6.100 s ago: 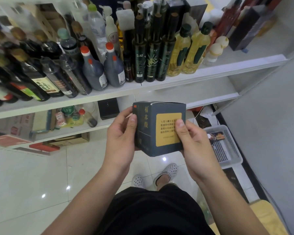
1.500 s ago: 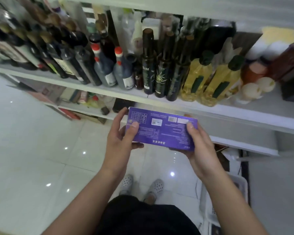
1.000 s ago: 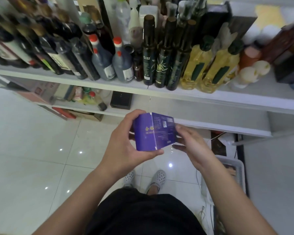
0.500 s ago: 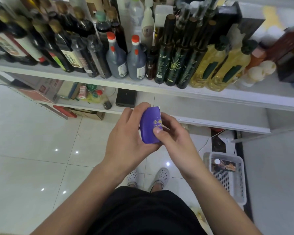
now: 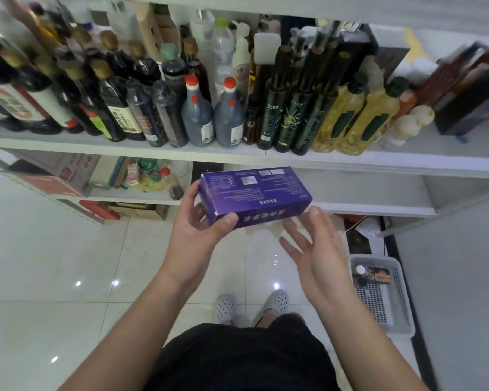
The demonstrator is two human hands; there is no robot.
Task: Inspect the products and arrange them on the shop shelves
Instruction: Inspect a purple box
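Head view: from the remote station I watch a purple box [image 5: 254, 193] held level in front of the shelf [image 5: 266, 160]. It sits below the row of bottles [image 5: 280, 108] and is not yet set down. The left hand [image 5: 198, 230] grasps the box's left end, thumb on the near face and fingers [image 5: 192, 193] curled behind. The right hand [image 5: 314, 249] is released, its fingers spread and its palm turned toward the box, just beneath the right end. Whether its thumb touches the corner I cannot tell.

The risk, as I judge it, is that the long box hangs from one end in a single hand. It could tip or slip to the tiled floor [image 5: 68, 249] unless the right hand takes its share. The shelf front is packed tight with bottles, and pushing the box in among them could topple one. The bare stretch at the right, or the lower shelf [image 5: 350, 197], looks safer.

The box's top carries white print, a table and a code square, all upside down to me and too small to read. White characters along its near side are also illegible. Three dark bottles show a pale plant emblem; other labels are blurred. A basket [image 5: 407, 331] on the floor holds a small item whose name is unreadable.
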